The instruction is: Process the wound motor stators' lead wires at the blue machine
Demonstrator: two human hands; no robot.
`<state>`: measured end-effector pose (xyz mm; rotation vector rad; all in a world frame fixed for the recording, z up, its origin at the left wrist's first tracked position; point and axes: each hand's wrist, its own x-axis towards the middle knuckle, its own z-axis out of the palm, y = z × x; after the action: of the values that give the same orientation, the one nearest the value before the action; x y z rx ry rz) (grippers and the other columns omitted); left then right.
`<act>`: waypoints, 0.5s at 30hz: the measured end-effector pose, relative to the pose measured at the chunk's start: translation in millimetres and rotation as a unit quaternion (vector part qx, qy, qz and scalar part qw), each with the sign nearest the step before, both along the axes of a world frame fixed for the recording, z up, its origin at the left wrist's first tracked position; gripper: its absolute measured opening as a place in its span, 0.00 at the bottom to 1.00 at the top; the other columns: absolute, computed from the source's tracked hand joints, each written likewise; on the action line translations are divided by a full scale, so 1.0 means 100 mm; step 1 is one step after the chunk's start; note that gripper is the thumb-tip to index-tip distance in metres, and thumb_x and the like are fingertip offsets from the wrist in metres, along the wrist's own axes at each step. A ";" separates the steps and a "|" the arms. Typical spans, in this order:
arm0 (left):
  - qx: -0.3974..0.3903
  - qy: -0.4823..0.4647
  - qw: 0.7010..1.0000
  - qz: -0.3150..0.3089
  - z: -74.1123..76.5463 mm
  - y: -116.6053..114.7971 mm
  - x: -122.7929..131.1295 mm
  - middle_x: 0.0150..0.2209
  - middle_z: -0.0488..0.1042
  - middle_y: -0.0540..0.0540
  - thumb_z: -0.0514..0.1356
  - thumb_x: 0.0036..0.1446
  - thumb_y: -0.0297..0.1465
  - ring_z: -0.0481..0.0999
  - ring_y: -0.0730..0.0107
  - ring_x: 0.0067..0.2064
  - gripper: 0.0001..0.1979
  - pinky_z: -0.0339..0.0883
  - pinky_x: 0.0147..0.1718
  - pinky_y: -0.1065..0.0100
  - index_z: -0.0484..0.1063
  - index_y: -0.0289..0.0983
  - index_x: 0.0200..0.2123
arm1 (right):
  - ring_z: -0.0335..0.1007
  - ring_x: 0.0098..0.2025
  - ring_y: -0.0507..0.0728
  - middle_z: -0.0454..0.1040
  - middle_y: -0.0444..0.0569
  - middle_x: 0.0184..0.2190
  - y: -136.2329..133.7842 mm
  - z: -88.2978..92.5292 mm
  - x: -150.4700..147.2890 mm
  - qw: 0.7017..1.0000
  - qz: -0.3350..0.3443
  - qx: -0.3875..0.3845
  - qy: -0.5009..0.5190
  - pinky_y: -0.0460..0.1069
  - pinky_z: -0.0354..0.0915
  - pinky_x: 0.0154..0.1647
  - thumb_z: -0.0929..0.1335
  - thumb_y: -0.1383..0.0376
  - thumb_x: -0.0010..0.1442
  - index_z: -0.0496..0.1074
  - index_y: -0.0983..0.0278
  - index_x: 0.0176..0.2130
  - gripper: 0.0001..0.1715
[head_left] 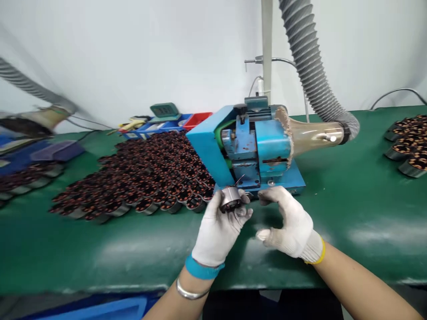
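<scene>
My left hand (222, 226), in a white glove with a blue cuff, grips a round motor stator (231, 194). Its shiny metal ring shows between thumb and fingers, dark slots face down, and thin copper wires stick up from the top. To its right, my right hand (288, 222), gloved in white with a yellow cuff, is held apart from the stator. Thumb and fingers are spread in a C shape with nothing between them. Just behind both hands stands a blue grinding-type machine (245, 146) with a motor and a guarded front.
Many wound stators (150, 173) cover the green table (140, 253) left of the machine; more stators (413, 146) sit far right. A clear funnel (313, 135) joins a grey hose (310, 58). Behind the stators are a red bin (196, 120) and blue trays (147, 130).
</scene>
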<state>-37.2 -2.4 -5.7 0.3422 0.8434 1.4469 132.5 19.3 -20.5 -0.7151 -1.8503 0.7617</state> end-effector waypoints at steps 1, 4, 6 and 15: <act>-0.027 -0.059 0.998 -0.001 0.01 -0.05 -0.06 0.34 0.75 0.46 0.58 0.55 0.44 0.75 0.71 0.31 0.14 0.73 0.31 0.67 0.71 0.38 0.35 | 0.69 0.42 0.61 0.69 0.52 0.41 0.00 -0.01 0.00 1.000 0.004 0.008 -0.005 0.55 0.67 0.44 0.72 0.48 0.51 0.66 0.63 0.51 0.33; -0.066 -0.143 0.988 -0.005 0.04 -0.17 -0.22 0.30 0.72 0.45 0.51 0.59 0.46 0.69 0.75 0.23 0.20 0.70 0.25 0.68 0.70 0.35 0.34 | 0.69 0.43 0.61 0.69 0.52 0.42 0.02 -0.04 -0.01 0.999 0.011 0.013 -0.032 0.56 0.67 0.44 0.70 0.51 0.55 0.65 0.62 0.51 0.30; -0.072 -0.145 0.987 -0.016 0.02 -0.24 -0.32 0.27 0.69 0.47 0.50 0.59 0.48 0.65 0.75 0.21 0.22 0.67 0.23 0.68 0.69 0.35 0.31 | 0.69 0.43 0.60 0.69 0.52 0.42 0.03 -0.07 0.00 0.998 0.006 0.010 -0.054 0.56 0.67 0.45 0.70 0.54 0.56 0.65 0.61 0.51 0.27; -0.029 0.462 0.884 0.062 -0.45 -0.90 -1.26 0.37 0.77 0.44 0.69 0.38 0.40 0.76 0.56 0.41 0.23 0.69 0.45 0.56 0.71 0.38 0.39 | 0.73 0.45 0.61 0.74 0.50 0.45 0.05 -0.22 0.06 0.983 -0.087 -0.066 -0.145 0.54 0.71 0.44 0.69 0.54 0.56 0.69 0.55 0.48 0.20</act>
<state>-163.1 -92.1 -50.9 0.9898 1.6916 1.3439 138.4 24.0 -42.2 -1.1077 -1.9751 0.6988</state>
